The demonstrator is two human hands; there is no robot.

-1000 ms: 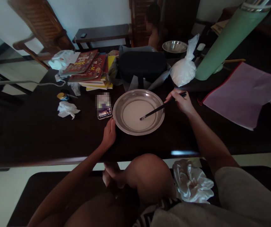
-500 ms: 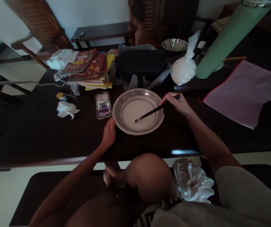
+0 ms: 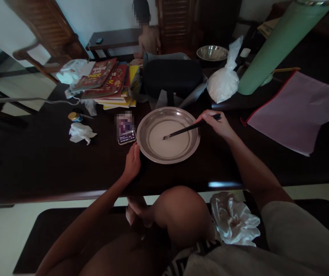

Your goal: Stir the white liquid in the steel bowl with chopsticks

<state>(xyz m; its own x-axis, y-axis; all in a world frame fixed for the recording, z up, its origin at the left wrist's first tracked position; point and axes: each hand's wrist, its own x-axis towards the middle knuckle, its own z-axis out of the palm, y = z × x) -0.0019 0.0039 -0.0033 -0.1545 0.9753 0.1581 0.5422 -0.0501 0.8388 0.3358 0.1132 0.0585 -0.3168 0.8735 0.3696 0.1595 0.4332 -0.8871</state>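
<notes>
Left fingertips are hidden at the metal basin's [image 3: 143, 136] left rim; left hand's [image 3: 132, 161] grip undeterminable. Right hand [image 3: 218, 124] closes around dark chopsticks [image 3: 185, 129]. Basin on table [image 3: 101, 168]. Versus earlier: chopstick tips farther out; background person [image 3: 149, 40] farther left.

Silver is flashed by the basin [image 3: 144, 136], its liquid [image 3: 170, 147] clouded a milky off-white, and across it a sharp black line is drawn by the chopsticks [image 3: 190, 127]! Soft green is supplied by the flask [image 3: 282, 50], mauve by the pouch [image 3: 299, 111], trimmed in red. Red covers on the books [image 3: 102, 74] are splashed with yellow lettering; gold is capped over blue on the jar [image 3: 75, 117]. White is offered by the tissue [image 3: 81, 132], and a black-and-pale angular pattern is carried by the cloth [image 3: 181, 264] at the lap.
</notes>
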